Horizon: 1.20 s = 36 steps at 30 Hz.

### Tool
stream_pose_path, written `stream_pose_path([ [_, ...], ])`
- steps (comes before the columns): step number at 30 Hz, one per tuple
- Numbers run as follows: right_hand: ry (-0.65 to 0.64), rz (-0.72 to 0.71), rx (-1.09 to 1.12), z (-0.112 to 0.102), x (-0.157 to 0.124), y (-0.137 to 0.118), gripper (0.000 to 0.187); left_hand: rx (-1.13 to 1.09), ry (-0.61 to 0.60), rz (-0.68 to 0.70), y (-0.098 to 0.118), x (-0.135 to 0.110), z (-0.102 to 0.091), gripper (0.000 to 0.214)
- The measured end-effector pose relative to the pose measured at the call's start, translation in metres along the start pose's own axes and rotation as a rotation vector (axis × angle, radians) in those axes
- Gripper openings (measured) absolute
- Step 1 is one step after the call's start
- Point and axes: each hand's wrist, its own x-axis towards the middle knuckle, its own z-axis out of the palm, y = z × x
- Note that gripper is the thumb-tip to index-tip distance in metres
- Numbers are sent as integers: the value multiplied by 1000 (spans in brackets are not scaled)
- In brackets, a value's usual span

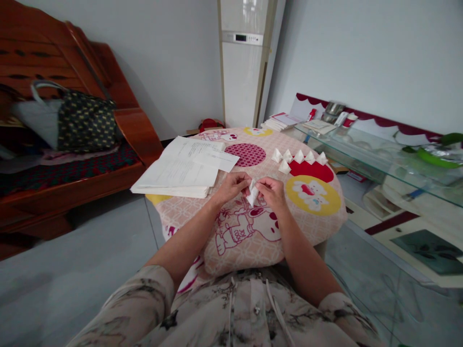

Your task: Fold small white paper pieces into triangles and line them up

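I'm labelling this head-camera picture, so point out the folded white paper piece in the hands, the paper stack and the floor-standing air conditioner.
Folded white paper piece [252, 196]: head view, on its lower body.
Paper stack [173, 168]: head view, on its top sheet.
Floor-standing air conditioner [241, 72]: head view, on its front panel.

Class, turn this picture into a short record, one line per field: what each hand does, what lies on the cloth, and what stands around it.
Left hand: pinches a white piece
Right hand: pinches the same piece from the other side
White shapes: six, five in a row and one nearer the person
Papers: stacked, left of the hands; print too small to read
Cloth: patterned
Left side: wooden bench, dark bag on it
Right side: glass shelf
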Motion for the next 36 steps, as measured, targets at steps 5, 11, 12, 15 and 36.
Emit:
stream_pose_path([
  [5,-11,-6,-15,3,-2,-5,20,6,27,9,0,-1,1,44],
  [11,-38,21,-34,3,-2,-5,21,7,38,1,-1,1,1,41],
  [12,-44,30,-33,3,-2,-4,22,7,43,-1,0,1,1,40],
  [15,-62,58,-16,2,-2,-4,28,5,55,-8,1,1,1,39],
  [36,155,101,153,-7,4,4,29,212,-14,-18,-2,0,-16,46],
])
